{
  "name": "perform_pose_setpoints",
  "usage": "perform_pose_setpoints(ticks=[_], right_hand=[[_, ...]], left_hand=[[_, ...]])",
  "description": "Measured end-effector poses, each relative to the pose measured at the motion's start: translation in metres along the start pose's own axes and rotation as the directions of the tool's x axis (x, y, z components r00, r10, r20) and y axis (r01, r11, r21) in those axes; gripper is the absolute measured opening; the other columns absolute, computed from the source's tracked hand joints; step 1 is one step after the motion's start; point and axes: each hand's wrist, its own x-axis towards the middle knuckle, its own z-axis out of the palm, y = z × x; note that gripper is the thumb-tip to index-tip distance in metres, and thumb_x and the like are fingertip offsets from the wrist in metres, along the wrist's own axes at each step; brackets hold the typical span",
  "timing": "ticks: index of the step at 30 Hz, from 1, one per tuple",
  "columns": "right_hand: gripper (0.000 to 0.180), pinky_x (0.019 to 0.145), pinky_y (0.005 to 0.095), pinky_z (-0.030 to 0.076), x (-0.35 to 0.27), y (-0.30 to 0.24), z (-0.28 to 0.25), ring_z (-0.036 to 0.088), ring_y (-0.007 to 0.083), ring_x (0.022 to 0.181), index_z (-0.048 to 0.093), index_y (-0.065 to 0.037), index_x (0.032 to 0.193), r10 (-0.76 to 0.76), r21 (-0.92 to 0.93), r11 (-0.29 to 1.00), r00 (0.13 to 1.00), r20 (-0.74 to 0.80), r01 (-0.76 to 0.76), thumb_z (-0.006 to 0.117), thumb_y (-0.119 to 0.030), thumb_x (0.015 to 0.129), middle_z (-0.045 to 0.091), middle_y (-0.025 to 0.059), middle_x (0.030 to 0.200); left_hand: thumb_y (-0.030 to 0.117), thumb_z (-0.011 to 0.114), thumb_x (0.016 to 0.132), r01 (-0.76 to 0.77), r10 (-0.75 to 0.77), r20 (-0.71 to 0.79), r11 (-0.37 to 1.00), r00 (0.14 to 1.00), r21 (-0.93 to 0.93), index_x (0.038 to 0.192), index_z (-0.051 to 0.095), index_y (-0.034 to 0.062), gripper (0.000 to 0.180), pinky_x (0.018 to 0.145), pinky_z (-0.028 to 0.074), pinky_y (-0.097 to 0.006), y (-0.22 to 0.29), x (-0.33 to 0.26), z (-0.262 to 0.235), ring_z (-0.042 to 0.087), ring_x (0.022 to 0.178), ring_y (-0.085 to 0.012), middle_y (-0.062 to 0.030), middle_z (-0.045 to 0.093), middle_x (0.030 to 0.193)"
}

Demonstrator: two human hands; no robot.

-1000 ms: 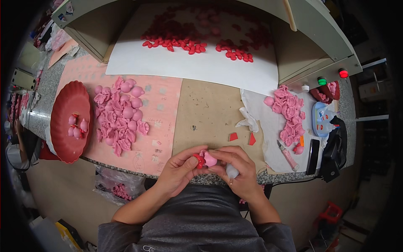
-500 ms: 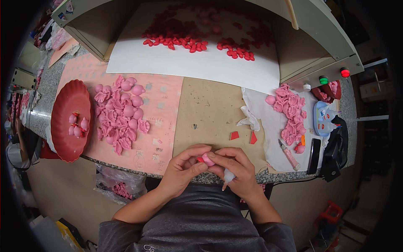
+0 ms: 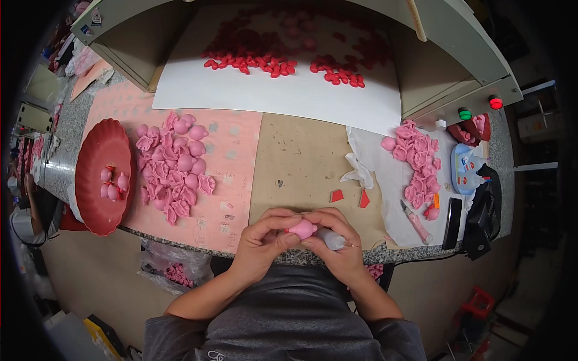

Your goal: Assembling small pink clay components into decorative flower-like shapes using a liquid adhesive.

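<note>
Pinching the small pink rounded rubbery figure (image 3: 301, 228) betw. fingertips of left hand (image 3: 264, 242) at the grey stone bench edge (image 3: 301, 257), right hand (image 3: 337, 243) closed round a small clear glue bottle (image 3: 332, 239) w/ tip near it—prob. best to keep the piece steady & dab sparingly.

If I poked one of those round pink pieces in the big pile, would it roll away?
Probably a little: the pink pieces look rounded and small, so likely light. The pile sits on a flat pink mat, and neighbours would likely stop a poked one.
</note>
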Motion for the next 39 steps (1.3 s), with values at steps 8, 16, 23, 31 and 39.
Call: perform_pose_setpoints(ticks=[8,16,23,31,39], right_hand=[[0.033,0.083,0.0295,0.044,0.004,-0.002,0.000,0.053,0.0199,0.096,0.058,-0.001,0.105,-0.141,-0.097,0.985,0.990,0.009,0.141,0.069,-0.001,0.073,0.052,0.0106,0.105],[0.026,0.085,0.0297,0.040,0.002,0.019,0.018,0.045,0.0169,0.100,0.060,-0.007,0.102,0.080,0.747,0.660,0.996,0.034,-0.079,0.065,0.000,0.077,0.040,0.0049,0.109],[0.020,0.082,0.0254,0.047,0.003,0.024,0.015,0.049,0.0140,0.101,0.061,-0.004,0.099,0.029,0.787,0.613,0.998,0.062,-0.067,0.060,0.006,0.081,0.042,0.0057,0.110],[0.023,0.088,0.0269,0.041,0.006,0.027,0.016,0.049,0.0149,0.101,0.062,-0.004,0.102,0.071,0.655,0.755,0.997,-0.037,-0.029,0.064,0.001,0.079,0.047,0.0061,0.109],[0.031,0.085,0.0284,0.041,0.012,0.016,0.004,0.052,0.0195,0.099,0.061,-0.003,0.107,-0.105,0.133,0.985,0.993,-0.059,0.112,0.067,-0.004,0.077,0.054,0.0088,0.104]], left_hand=[[-0.002,0.056,0.085,-0.073,0.075,0.031,0.995,0.997,-0.061,0.107,0.059,0.0036,0.023,0.092,0.041,-0.030,-0.005,0.004,-0.001,0.049,0.108,-0.0183,-0.0089,0.047,0.115],[0.006,0.058,0.085,-0.019,0.027,0.016,0.933,1.000,-0.360,0.110,0.060,0.0113,0.025,0.099,0.033,-0.034,-0.018,0.005,0.002,0.042,0.115,-0.0199,-0.0057,0.046,0.120],[0.008,0.059,0.086,-0.021,0.039,0.046,0.940,0.998,-0.342,0.109,0.060,0.0131,0.024,0.099,0.034,-0.034,-0.018,0.006,0.001,0.042,0.115,-0.0194,-0.0055,0.045,0.121],[0.006,0.060,0.085,-0.041,0.038,-0.017,0.960,0.999,-0.277,0.112,0.056,0.0084,0.027,0.096,0.036,-0.032,-0.016,0.010,0.000,0.046,0.111,-0.0181,-0.0068,0.046,0.119],[-0.007,0.059,0.081,-0.191,0.190,0.017,0.973,0.982,0.127,0.111,0.054,-0.0011,0.031,0.088,0.045,-0.029,-0.007,0.011,-0.009,0.053,0.104,-0.0186,-0.0132,0.048,0.118]])
